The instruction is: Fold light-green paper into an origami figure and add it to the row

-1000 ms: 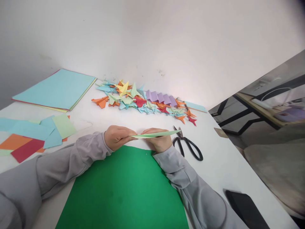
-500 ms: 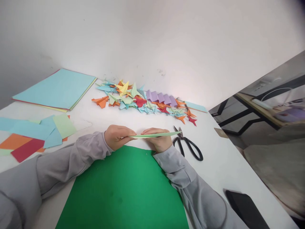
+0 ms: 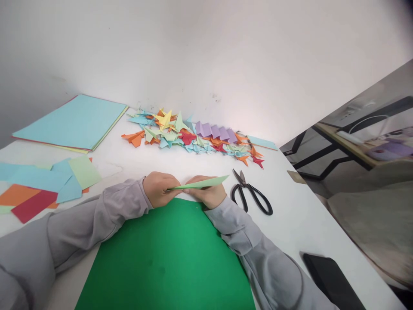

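I am holding a pale green folded paper (image 3: 201, 183) between both hands above the far edge of the green sheet (image 3: 167, 258) on the white worktop (image 3: 290, 215). My left hand (image 3: 158, 190) is pinching the paper's left tip, fingers closed on it; my right hand (image 3: 208, 192) is gripping it from beneath near the middle, with the pointed right end sticking out free. Black scissors (image 3: 251, 196) are lying just right of my right hand. A row of folded paper figures (image 3: 193, 135) is sitting farther back, a blue paper stack (image 3: 72, 122) far left, loose coloured pieces (image 3: 41, 185) nearer left.
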The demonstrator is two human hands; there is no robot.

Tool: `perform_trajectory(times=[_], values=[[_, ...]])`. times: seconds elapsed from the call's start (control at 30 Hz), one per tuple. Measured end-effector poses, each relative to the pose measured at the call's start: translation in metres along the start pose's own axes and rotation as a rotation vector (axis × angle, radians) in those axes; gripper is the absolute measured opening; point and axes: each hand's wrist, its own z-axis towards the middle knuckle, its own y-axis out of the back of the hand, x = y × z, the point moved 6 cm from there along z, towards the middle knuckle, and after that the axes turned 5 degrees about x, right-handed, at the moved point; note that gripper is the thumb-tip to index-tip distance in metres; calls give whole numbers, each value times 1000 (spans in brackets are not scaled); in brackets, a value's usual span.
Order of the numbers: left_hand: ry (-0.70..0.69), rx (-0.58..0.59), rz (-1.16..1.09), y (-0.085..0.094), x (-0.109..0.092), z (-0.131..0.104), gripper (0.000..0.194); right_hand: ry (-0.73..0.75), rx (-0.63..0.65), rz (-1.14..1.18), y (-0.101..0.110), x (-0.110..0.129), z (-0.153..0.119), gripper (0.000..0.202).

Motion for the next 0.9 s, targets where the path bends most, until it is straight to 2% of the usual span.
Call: perform_trajectory(times=[0.13, 0.27, 0.33, 0.5, 0.7, 0.83, 0.9], values=[[81, 78, -13, -4, 6, 0, 23, 8, 2, -43, 0, -2, 0, 16], [220, 113, -159, -8, 19, -1, 30, 58, -16, 26, 1, -1, 0, 16], [329, 109, -284, -10, 27, -2, 33, 14, -39, 85, 2, -5, -1, 17], [578, 130, -524, -14, 38, -7, 26, -93, -76, 151, 2, -13, -2, 20], [700, 177, -590, -13, 37, -8, 29, -86, -20, 166, -2, -9, -2, 26], [747, 215, -597, -14, 38, -9, 30, -102, -149, 197, 4, -13, -2, 40], [776, 217, -621, -16, 41, -9, 30, -118, -171, 212, 5, -16, -2, 42]])
